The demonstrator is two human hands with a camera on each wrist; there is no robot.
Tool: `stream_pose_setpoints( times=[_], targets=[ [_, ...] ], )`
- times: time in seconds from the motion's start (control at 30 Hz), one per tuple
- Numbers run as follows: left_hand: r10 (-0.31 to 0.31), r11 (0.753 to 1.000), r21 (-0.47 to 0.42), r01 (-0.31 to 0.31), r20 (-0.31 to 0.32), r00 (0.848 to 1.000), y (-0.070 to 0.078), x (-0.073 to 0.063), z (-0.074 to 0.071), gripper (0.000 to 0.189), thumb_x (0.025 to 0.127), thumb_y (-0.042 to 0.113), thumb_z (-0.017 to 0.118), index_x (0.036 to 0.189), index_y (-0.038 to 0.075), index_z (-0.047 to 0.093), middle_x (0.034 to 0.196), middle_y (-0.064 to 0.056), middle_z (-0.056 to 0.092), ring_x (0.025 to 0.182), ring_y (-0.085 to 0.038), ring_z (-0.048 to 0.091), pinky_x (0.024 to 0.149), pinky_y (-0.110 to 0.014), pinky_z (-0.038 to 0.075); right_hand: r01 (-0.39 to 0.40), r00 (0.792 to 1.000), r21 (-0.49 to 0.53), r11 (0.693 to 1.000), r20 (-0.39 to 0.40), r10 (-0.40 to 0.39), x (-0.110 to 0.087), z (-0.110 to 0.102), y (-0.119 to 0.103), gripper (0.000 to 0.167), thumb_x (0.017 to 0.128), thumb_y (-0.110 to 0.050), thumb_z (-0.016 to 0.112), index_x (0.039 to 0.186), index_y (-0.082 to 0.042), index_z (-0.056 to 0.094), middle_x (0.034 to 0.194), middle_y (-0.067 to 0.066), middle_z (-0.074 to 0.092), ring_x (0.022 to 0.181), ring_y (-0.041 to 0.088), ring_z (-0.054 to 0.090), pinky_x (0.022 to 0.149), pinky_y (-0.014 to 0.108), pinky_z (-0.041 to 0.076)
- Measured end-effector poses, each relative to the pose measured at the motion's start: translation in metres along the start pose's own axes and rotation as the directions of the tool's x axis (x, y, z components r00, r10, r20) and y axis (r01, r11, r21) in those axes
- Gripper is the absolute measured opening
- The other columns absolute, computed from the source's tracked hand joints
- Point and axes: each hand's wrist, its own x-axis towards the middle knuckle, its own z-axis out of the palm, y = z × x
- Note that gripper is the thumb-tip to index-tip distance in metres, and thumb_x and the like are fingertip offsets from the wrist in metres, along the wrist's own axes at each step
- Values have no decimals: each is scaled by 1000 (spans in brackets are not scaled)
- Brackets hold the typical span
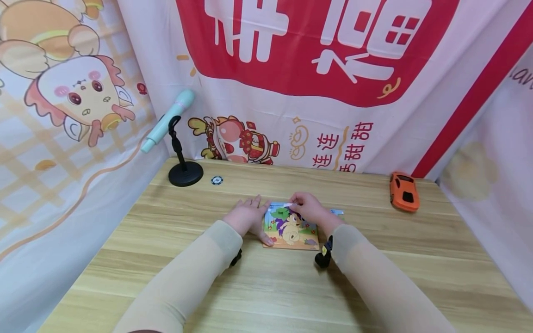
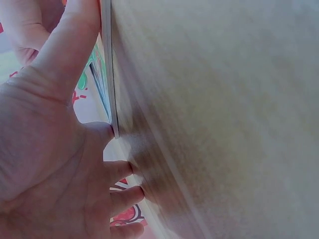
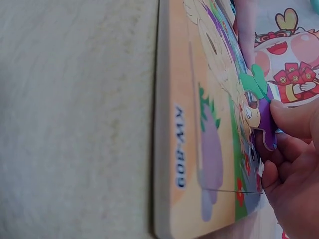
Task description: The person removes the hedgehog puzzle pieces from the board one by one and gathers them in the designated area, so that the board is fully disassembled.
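Observation:
A wooden picture puzzle board (image 1: 283, 244) with a cartoon animal lies flat on the table, the marking "KW-809" on its border in the right wrist view. My left hand (image 1: 247, 217) rests at its left side, fingers spread; the thumb lies on the near left corner, and another finger touches the edge in the left wrist view. At the board's far side, my right hand (image 1: 311, 209) pinches a puzzle piece (image 3: 267, 119) in purple and green between thumb and fingers. The piece is tilted up over the board; its lower edge is partly hidden.
Beyond my right wrist lies a flat light-blue piece (image 1: 338, 212), partly covered. A black microphone stand (image 1: 185, 174) with a mint microphone (image 1: 168, 120) and a poker chip (image 1: 217, 180) are at the back left. An orange toy car (image 1: 404, 192) stands at the back right. Printed cloth (image 1: 258, 83) walls the table.

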Motion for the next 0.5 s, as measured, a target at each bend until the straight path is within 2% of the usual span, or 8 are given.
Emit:
stream_pose_setpoints(
  times=[0.23,0.33,0.43,0.5],
  targets=[
    [3,1000,2,-3,1,1000,0,0,0,150,40,88,69,159,28,-1,164,-10,-3,149,-36,4,118,-53,3,-17,1000,66,998,-20,19,4,-1,8,7,102,-13,57,100,-8,62,100,8,66,91,23,60,83,41,49],
    [1,1000,-1,-1,8,1000,-1,2,1,152,38,89,68,158,28,-1,164,-10,-6,149,-36,2,118,-53,2,-22,999,151,988,-31,27,4,-5,10,8,100,-14,60,100,-8,64,99,8,65,90,23,59,82,39,47],
    [0,1000,-15,0,5,1000,-2,4,2,154,35,89,68,159,28,1,164,-11,-5,149,-37,1,118,-54,2,-39,998,258,965,-40,51,0,-17,8,9,99,-15,61,102,-8,66,100,9,65,93,25,59,84,40,49],
    [2,1000,-15,-2,4,1000,-3,6,3,154,34,89,67,159,27,0,164,-11,-6,149,-37,1,117,-54,1,-37,997,283,958,-49,53,-4,-31,7,14,98,-16,62,107,-7,67,103,11,64,95,27,59,87,43,49]
  ],
)
